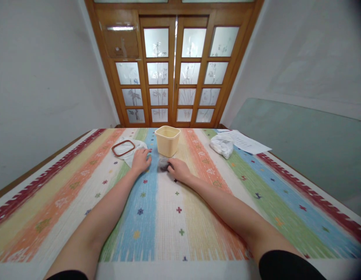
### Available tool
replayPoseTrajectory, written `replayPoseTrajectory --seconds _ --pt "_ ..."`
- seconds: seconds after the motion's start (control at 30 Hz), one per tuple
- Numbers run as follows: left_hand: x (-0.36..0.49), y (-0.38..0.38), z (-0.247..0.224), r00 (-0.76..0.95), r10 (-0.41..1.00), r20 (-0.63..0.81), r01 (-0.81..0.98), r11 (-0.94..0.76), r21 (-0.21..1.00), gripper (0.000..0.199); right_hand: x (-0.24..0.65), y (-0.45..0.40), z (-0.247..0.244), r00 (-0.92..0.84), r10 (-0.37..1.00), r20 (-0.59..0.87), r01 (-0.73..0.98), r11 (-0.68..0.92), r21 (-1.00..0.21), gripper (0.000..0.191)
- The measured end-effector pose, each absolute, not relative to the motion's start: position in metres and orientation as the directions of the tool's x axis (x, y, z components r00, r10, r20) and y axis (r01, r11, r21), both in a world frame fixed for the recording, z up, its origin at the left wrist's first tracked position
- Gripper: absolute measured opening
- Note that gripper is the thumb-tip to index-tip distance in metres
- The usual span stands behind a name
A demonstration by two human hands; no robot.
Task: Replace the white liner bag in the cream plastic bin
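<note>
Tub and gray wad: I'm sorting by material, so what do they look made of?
Tub: probably plastic, smooth with a soft sheen, judging by its even color and rounded corners. Gray wad: perhaps cloth or thin plastic, dull-looking, from its irregular outline; blur leaves that open.

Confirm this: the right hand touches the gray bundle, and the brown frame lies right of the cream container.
Wrong side: the head view shows the brown frame left of the cream container. The right hand does touch the gray bundle.

grey bundle [163, 165] partly hidden, sleeves [285, 266] cut off
</note>
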State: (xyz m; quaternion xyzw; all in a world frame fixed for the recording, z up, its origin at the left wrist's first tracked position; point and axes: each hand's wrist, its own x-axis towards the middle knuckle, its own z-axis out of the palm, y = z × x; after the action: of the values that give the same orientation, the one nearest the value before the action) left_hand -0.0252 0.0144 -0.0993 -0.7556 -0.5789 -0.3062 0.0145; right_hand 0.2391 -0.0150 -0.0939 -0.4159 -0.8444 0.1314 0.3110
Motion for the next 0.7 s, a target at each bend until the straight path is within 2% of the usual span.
replayPoseTrajectory --seconds 0.07,0.13,0.2,0.27,0.37,0.57,0.7 --pt "-0.013 0.011 -0.096 0.255 0.835 0.488 0.741 -0.493 0.456 0.041 0.247 -0.003 -0.095 -0.366 0.838 0.404 0.464 0.541 -0.702 0.019" --pt "0.003 0.005 -0.093 0.295 0.826 0.481 0.562 -0.557 0.612 0.044 0.252 0.007 -0.095 -0.294 0.893 0.342 0.214 0.41 -0.886 0.016" --pt "0.018 0.0 -0.091 0.299 0.847 0.44 0.388 -0.529 0.754 0.044 0.254 0.013 -0.095 -0.241 0.941 0.239 -0.039 0.237 -0.971 0.014" --pt "0.029 -0.003 -0.089 0.305 0.865 0.399 0.278 -0.481 0.831 0.044 0.254 0.016 -0.094 -0.223 0.965 0.141 -0.218 0.091 -0.972 0.017" --pt "0.039 -0.005 -0.089 0.266 0.897 0.352 0.203 -0.41 0.889 0.041 0.254 0.018 -0.091 -0.216 0.976 0.043 -0.327 -0.031 -0.945 0.025" --pt "0.043 -0.009 -0.093 0.133 0.978 0.163 0.031 -0.168 0.985 0.039 0.255 0.019 -0.088 -0.172 0.983 -0.064 -0.327 -0.119 -0.938 0.026" --pt "0.044 -0.008 -0.096 0.158 0.964 0.214 0.041 -0.223 0.974 0.034 0.254 0.018 -0.089 -0.168 0.983 -0.076 -0.305 -0.125 -0.944 0.029"
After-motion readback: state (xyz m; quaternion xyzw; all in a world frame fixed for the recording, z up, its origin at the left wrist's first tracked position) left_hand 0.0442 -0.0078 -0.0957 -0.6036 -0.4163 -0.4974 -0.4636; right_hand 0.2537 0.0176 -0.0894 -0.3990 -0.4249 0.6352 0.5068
